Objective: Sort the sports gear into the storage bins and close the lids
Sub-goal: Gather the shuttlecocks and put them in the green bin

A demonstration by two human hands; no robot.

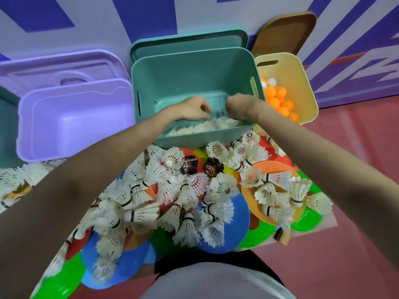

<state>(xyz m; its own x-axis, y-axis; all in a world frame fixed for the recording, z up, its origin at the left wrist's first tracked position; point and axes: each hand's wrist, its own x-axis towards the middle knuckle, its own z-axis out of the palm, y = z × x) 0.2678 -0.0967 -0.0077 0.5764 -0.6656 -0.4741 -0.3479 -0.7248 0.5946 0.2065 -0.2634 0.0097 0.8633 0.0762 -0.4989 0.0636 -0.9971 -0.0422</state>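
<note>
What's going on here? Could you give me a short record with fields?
left hand: over the green bin, fingers curled
right hand: over the same bin
green bin: lid off, shuttlecocks inside
yellow bin: holds ping-pong balls, mostly orange
purple bin: looks empty
floor pile: shuttlecocks on coloured discs

Red floor (356, 244) under bins (194, 76), discs (228, 225), shuttlecocks (140, 214).
</note>
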